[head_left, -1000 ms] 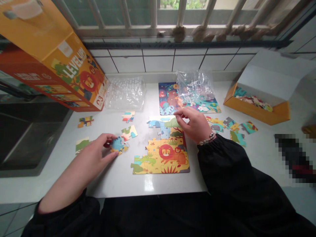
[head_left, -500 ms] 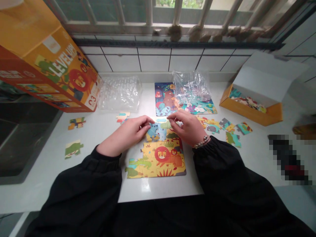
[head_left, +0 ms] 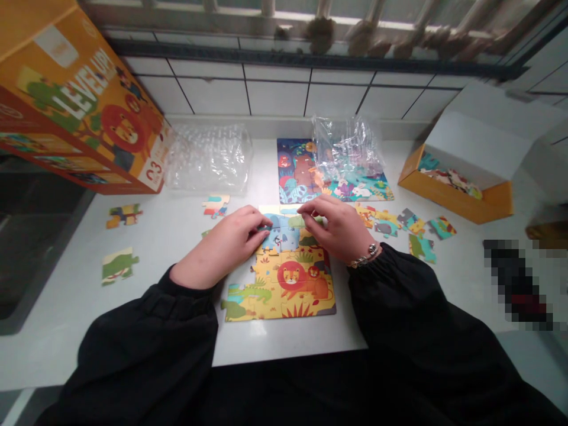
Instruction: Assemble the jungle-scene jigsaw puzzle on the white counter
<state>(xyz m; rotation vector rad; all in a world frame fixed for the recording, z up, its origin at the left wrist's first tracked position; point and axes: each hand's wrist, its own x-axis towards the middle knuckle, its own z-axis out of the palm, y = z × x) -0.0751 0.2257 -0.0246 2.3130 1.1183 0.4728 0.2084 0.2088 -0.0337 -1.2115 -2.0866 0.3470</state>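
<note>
A partly assembled jigsaw puzzle (head_left: 266, 290) with a lion and a crocodile lies before me. My left hand (head_left: 237, 239) is at its upper left edge, thumb and index finger closed on the rim of a blue elephant puzzle piece (head_left: 276, 238). This piece sits level with the pieces around it; its left end is hidden by my fingers. My right hand (head_left: 339, 228), with a beaded bracelet at the wrist, rests over the upper right corner. Its fingers are bent, with a gap between index finger and thumb, and nothing shows in them.
Loose puzzle pieces lie left (head_left: 119, 265) and right (head_left: 421, 247). Behind stands a dark-blue finished puzzle (head_left: 295, 171), partly under a clear plastic bag (head_left: 348, 148). Bubble wrap (head_left: 208, 160), an orange puzzle box (head_left: 102, 112) and an open box of pieces (head_left: 457, 204) surround it.
The blue elephant piece, tilted and askew before, now lies flush in the puzzle's upper part. Both hands have stayed close to their places. The view has tipped slightly downward.
</note>
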